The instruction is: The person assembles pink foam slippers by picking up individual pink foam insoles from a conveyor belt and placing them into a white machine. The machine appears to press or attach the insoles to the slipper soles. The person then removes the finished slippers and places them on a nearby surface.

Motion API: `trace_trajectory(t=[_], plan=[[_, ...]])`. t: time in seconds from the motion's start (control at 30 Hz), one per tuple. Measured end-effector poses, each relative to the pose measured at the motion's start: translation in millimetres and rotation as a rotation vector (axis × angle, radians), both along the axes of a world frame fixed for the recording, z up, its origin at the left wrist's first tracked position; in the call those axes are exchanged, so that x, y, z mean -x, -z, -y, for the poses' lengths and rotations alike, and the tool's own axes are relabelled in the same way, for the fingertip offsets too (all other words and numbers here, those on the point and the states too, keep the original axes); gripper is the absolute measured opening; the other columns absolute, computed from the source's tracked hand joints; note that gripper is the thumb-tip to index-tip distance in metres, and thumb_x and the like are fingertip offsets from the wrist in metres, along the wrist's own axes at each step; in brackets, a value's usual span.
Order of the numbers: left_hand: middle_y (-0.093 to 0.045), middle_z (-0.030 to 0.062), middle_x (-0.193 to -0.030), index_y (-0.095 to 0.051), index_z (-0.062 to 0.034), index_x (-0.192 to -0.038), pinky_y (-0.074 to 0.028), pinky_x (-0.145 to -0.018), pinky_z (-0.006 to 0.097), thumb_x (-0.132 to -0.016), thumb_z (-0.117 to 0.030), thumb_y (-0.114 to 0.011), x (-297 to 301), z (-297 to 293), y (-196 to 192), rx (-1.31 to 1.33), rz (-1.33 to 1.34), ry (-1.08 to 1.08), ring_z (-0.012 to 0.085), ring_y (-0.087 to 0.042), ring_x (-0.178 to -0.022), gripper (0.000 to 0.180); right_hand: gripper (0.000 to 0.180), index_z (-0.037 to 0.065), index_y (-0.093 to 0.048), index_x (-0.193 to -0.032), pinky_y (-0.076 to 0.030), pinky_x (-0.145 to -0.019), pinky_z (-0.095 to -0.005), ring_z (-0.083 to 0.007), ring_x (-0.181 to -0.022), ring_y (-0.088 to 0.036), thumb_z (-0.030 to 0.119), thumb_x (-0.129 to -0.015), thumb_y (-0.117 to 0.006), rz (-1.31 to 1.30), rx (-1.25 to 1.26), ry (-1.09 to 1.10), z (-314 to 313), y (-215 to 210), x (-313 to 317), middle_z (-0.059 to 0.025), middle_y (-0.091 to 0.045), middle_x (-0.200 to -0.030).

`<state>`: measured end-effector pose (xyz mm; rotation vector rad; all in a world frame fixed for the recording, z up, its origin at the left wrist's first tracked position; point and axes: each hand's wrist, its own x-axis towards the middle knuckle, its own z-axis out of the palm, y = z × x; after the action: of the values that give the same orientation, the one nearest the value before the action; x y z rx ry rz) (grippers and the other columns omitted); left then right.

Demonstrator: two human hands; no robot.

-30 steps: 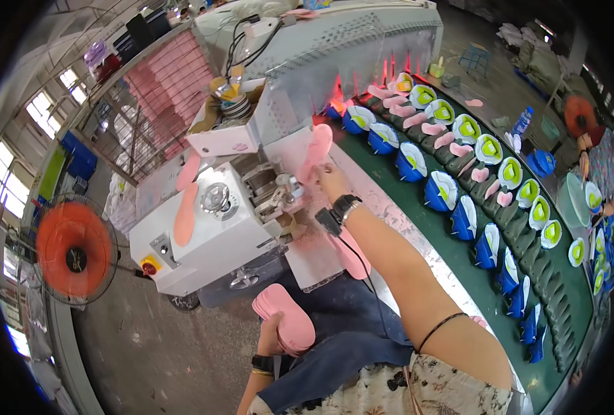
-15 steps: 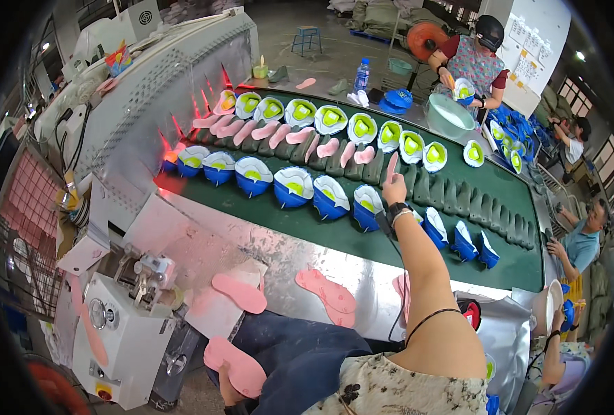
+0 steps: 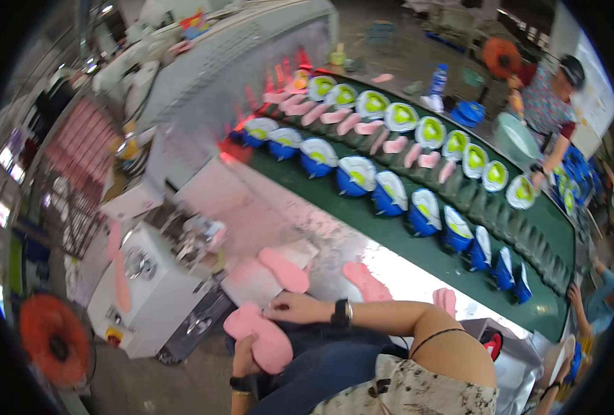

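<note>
Left hand point(image 3: 243, 358) grips the pink insoles point(image 3: 269, 344), lower centre of frame, thumb pressed on top, other fingers hidden underneath. Right hand point(image 3: 294, 308) is at their upper edge, fingers bent and close together; too blurred from here to tell whether they pinch a layer or only touch. Risks: layers that cling could peel off two at once; a slack left thumb could let the lot slide to the floor point(image 3: 175, 384), lower left. Single insole point(image 3: 285, 271) on the pale board, mid-frame, could get knocked by a lifted right hand; forearm could also drag the insole pile point(image 3: 366, 280) just beside it
</note>
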<state>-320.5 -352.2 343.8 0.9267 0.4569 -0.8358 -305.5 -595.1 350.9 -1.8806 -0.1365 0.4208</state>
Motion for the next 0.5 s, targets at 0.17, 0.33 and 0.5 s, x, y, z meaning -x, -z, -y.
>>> trace_trajectory(t=[0.17,0.33,0.5], plan=[[-0.062,0.0121,-0.108,-0.052,0.0027,-0.119,-0.053,-0.082,0.040,-0.088,-0.018,-0.063,0,-14,7,-0.083,-0.032,-0.108,0.0247,-0.062,-0.097,0.039,0.028,0.004,-0.057,-0.083,-0.042,-0.060,-0.0273,-0.0082,-0.066,-0.048,0.030,-0.087,-0.067,-0.017,-0.211,0.172,-43,5,-8,-0.0017,-0.056,-0.072],[-0.061,0.0130,-0.113,-0.053,0.0034,-0.119,-0.046,-0.095,0.037,-0.091,-0.021,-0.056,13,-27,-6,0.073,-0.151,-0.083,0.0245,-0.059,-0.105,0.037,0.027,0.000,-0.062,-0.090,-0.046,-0.057,-0.0300,-0.0110,-0.064,-0.056,0.026,-0.085,-0.066,0.062,-0.232,0.448,-20,4,-105,-0.0053,-0.061,-0.069],[-0.058,0.0167,-0.120,-0.048,0.0057,-0.124,-0.042,-0.101,0.038,-0.087,-0.015,-0.053,24,-26,0,0.200,-0.142,-0.099,0.0270,-0.056,-0.113,0.043,0.042,-0.003,-0.058,-0.102,-0.050,-0.057,-0.0342,-0.0195,-0.071,-0.063,0.030,-0.079,-0.070,0.069,0.099,0.514,-11,20,-207,-0.0139,-0.063,-0.082]])
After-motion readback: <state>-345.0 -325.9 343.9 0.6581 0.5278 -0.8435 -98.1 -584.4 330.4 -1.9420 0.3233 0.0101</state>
